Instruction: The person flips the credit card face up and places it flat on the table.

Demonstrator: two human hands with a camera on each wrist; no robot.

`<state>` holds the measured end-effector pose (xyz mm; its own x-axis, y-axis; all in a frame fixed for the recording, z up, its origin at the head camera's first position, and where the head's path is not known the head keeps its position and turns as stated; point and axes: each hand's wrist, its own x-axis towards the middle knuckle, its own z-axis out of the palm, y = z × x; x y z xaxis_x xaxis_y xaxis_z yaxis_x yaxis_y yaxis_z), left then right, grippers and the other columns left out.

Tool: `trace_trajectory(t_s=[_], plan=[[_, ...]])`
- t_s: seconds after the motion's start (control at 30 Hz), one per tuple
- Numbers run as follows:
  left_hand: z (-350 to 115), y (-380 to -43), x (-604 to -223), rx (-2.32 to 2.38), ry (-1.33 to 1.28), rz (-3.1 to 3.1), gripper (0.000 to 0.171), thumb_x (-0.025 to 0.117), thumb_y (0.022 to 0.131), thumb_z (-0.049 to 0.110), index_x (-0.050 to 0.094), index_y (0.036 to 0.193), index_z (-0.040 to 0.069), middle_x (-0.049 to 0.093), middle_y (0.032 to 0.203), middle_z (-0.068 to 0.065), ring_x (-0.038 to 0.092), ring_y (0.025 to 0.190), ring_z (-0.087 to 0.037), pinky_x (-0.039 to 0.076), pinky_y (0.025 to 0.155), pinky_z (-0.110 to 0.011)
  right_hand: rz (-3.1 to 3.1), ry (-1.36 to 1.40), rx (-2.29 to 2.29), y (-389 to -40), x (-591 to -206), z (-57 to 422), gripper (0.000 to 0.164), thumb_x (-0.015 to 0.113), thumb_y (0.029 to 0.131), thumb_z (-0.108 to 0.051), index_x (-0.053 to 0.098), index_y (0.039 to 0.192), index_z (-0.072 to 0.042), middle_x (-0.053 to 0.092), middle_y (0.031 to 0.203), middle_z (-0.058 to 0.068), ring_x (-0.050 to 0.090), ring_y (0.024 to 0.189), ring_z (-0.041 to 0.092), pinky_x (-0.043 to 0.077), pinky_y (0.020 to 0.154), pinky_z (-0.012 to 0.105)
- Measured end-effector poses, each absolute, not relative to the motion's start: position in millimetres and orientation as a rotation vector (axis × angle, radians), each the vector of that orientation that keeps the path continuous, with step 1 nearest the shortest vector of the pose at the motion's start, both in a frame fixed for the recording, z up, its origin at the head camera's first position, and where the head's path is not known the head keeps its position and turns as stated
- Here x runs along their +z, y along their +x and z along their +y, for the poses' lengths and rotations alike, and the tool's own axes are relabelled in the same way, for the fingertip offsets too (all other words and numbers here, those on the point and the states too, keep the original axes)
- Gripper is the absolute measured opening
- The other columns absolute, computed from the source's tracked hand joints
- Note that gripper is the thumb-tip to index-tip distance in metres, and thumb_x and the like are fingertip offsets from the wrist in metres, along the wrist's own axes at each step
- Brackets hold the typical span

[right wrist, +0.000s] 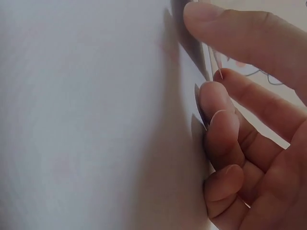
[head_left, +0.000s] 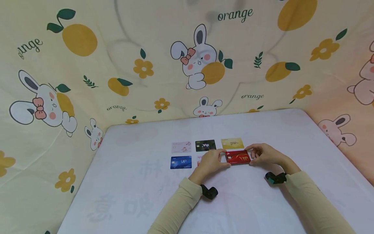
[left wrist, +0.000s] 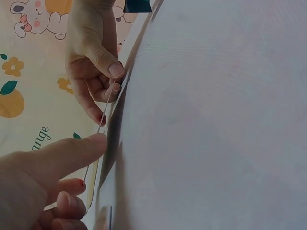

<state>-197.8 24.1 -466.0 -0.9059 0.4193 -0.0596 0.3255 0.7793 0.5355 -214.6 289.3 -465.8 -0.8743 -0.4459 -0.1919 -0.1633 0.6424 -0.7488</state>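
Observation:
A red VIP card [head_left: 238,157] with gold lettering is held by its two short ends, close over the white table. My left hand [head_left: 211,161] pinches its left end between thumb and index finger. At the other end, my right hand [head_left: 264,154] grips it by the corners with thumb and index finger, the other fingers curled in. The left wrist view shows the card edge-on as a thin line between both hands. Under my left hand a white and red card [head_left: 199,159] is mostly hidden. A gold card [head_left: 232,143] lies just behind the red one.
A black VIP card [head_left: 201,146] and a pale pink card [head_left: 181,147] lie in the back row, with a blue VIP card [head_left: 180,162] at front left. The white table [head_left: 131,195] meets a printed cloth wall [head_left: 163,65] behind and at both sides.

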Motion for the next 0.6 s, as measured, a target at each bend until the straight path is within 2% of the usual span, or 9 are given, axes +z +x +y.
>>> trace_trajectory(t_s=[0.6], plan=[[26.0,-198.4,-467.6,0.731,0.568,2.806,0.055,0.076,0.080,0.041,0.062,0.128,0.020,0.045,0.064,0.008,0.040,0.059,-0.004,0.029,0.054,-0.017,2.518,-0.422,-1.078,-214.5,-466.1,282.0,0.057,0.080,0.077,-0.017,0.056,0.125,0.003,0.054,0.080,0.007,0.045,0.072,0.011,0.041,0.062,0.020]])
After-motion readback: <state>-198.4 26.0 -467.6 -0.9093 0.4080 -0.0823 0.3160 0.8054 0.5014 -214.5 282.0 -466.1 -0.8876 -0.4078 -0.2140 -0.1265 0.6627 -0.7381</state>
